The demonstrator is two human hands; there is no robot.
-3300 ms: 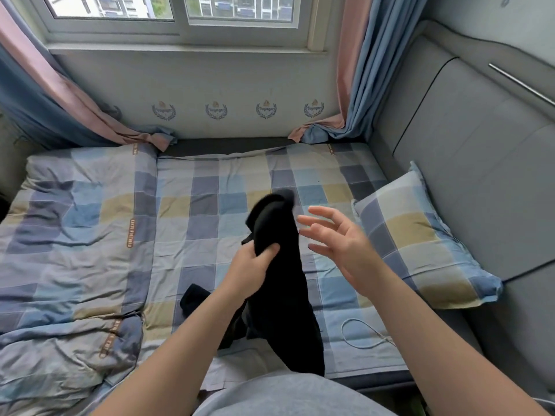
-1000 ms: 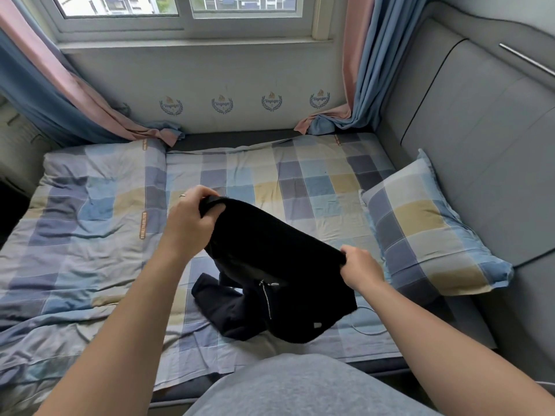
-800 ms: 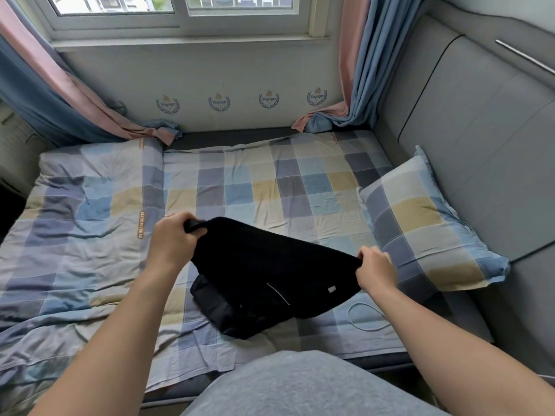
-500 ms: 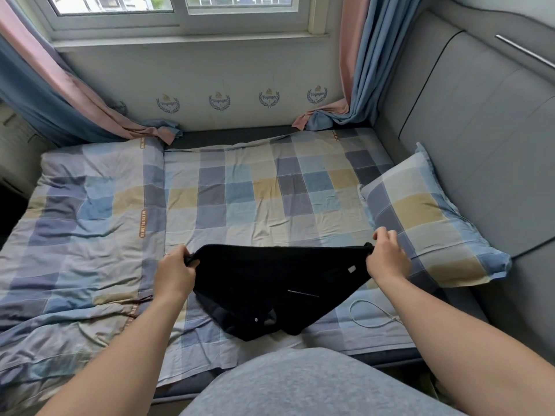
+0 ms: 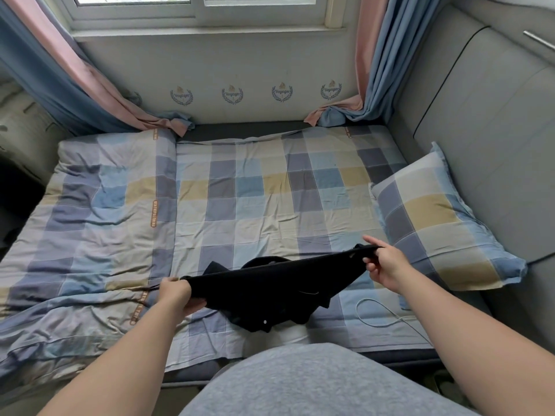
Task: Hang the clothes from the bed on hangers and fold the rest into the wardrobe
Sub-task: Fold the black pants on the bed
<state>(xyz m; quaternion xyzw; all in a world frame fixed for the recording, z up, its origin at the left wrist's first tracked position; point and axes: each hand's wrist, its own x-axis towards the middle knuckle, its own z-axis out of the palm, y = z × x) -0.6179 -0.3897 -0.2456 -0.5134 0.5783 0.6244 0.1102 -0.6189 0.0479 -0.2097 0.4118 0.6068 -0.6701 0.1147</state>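
Note:
A black garment [image 5: 270,289] is stretched flat between my two hands, low over the near edge of the bed [image 5: 240,205]. My left hand [image 5: 177,294] grips its left end. At the right end, my right hand [image 5: 383,264] pinches the cloth between thumb and fingers. The lower part of the garment hangs and bunches on the checked sheet, with a small white button showing. A white cloth [image 5: 289,334] peeks out from under its near edge.
A checked pillow [image 5: 435,217] lies at the right against the grey padded headboard [image 5: 486,121]. A rumpled checked quilt [image 5: 84,235] covers the bed's left half. A thin white cord [image 5: 387,313] loops on the sheet near my right arm. Curtains and a window stand behind.
I took the garment in both hands and spread it wide. Over the last second it has come down toward the sheet and nearer to me, pulled taut and flatter.

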